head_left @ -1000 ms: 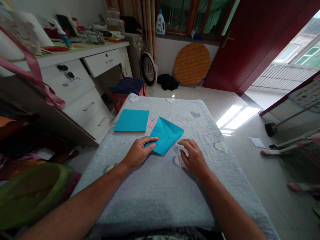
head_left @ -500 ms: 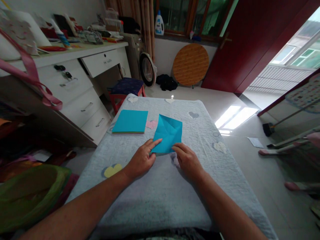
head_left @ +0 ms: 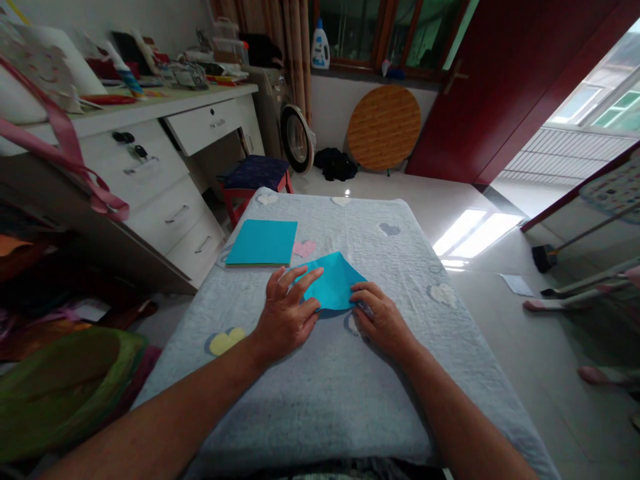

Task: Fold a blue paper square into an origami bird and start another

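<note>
A folded sheet of blue paper [head_left: 334, 285] lies on the grey cloth-covered table [head_left: 320, 387]. My left hand [head_left: 286, 310] rests on the sheet's left part with its fingers spread flat, pressing it down. My right hand [head_left: 380, 317] has its fingers curled and pinches the sheet's right corner against the cloth. The paper's top flap now lies folded down into a low peak between my hands. A stack of blue paper squares [head_left: 263, 243] sits just beyond my left hand.
A white desk with drawers [head_left: 165, 160] and a red stool [head_left: 253, 177] stand to the left of the table. A green bag [head_left: 60, 380] lies at the lower left. On the right is open tiled floor [head_left: 525, 313], with a mop and someone's feet at its edge.
The paper was turned and its far part folded toward me, so it looks shorter. My left hand slid onto the sheet and spread; my right hand moved in to its right corner.
</note>
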A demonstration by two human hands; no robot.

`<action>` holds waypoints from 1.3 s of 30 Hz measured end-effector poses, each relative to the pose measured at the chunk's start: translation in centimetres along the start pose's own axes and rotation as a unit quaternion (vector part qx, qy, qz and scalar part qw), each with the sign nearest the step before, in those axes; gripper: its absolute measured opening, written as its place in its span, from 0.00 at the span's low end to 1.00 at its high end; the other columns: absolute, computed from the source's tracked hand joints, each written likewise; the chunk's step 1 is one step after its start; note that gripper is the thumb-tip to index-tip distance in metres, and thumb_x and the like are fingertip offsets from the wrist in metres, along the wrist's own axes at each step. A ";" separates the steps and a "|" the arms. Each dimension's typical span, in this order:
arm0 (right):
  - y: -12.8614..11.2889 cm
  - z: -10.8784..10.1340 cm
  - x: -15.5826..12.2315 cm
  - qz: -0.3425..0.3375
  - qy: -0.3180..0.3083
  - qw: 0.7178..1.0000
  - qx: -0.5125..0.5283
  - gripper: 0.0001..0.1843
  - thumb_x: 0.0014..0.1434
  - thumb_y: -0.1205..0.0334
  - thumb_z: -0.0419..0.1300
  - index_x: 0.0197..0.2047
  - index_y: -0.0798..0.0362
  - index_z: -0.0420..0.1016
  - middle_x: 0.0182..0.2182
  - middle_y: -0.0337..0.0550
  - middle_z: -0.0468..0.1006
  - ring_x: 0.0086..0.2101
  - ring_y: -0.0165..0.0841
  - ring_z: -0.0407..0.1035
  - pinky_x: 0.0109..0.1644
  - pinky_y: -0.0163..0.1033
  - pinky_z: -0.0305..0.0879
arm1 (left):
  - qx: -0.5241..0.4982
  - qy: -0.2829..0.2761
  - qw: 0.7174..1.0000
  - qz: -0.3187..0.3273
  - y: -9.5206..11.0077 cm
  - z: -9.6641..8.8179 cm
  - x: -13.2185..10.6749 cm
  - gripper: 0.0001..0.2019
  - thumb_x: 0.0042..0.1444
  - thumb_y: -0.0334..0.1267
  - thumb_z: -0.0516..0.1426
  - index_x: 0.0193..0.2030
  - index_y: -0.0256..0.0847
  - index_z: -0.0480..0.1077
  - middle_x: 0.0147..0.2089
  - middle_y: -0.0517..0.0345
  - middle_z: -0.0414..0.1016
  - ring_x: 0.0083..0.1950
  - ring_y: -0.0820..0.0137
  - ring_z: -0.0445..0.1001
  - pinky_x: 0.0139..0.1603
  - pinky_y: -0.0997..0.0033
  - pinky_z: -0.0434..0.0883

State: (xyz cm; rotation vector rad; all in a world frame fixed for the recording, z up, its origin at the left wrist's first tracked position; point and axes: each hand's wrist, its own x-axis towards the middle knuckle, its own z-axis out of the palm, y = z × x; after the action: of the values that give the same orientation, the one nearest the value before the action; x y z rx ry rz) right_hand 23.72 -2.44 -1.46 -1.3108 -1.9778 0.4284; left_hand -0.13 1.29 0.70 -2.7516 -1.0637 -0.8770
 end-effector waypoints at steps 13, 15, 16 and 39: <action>-0.3 -0.3 -0.4 -0.008 -0.038 0.988 -0.150 0.18 0.59 0.68 0.59 0.51 0.46 0.75 0.58 0.42 0.74 0.67 0.46 0.52 0.71 0.60 0.32 | -0.212 -0.110 0.971 -0.030 -0.2 1.3 -0.4 0.08 0.57 0.29 0.53 0.39 0.42 0.72 0.35 0.57 0.76 0.36 0.69 0.76 0.39 0.72 0.72; -0.2 -0.2 -0.4 -0.015 -0.043 0.989 -0.140 0.17 0.58 0.71 0.58 0.48 0.45 0.76 0.54 0.41 0.77 0.65 0.45 0.56 0.71 0.59 0.30 | -0.223 -0.115 0.967 -0.033 -0.2 1.1 -0.4 0.07 0.56 0.30 0.53 0.38 0.42 0.71 0.34 0.57 0.76 0.36 0.70 0.75 0.40 0.72 0.71; -0.1 -0.1 -0.3 -0.012 -0.041 0.990 -0.135 0.16 0.58 0.73 0.57 0.45 0.46 0.77 0.52 0.40 0.78 0.63 0.44 0.59 0.71 0.59 0.31 | -0.228 -0.119 0.966 -0.034 -0.2 1.0 -0.4 0.07 0.56 0.30 0.53 0.38 0.41 0.71 0.34 0.57 0.76 0.35 0.70 0.75 0.40 0.72 0.71; 1.5 -0.9 -0.2 0.115 -0.053 0.991 -0.050 0.05 0.59 0.67 0.62 0.33 0.49 0.79 0.44 0.45 0.77 0.49 0.41 0.67 0.57 0.51 0.55 | -0.218 -0.104 0.947 -0.213 -1.3 1.8 0.4 0.07 0.56 0.38 0.60 0.29 0.40 0.70 0.39 0.54 0.71 0.45 0.62 0.70 0.48 0.62 0.67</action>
State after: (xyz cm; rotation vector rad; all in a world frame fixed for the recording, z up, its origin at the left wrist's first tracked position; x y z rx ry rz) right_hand 25.41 -2.03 -1.81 -1.6203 -1.9632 0.5236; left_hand 0.15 3.01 -0.79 -3.0762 -1.7416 -0.9860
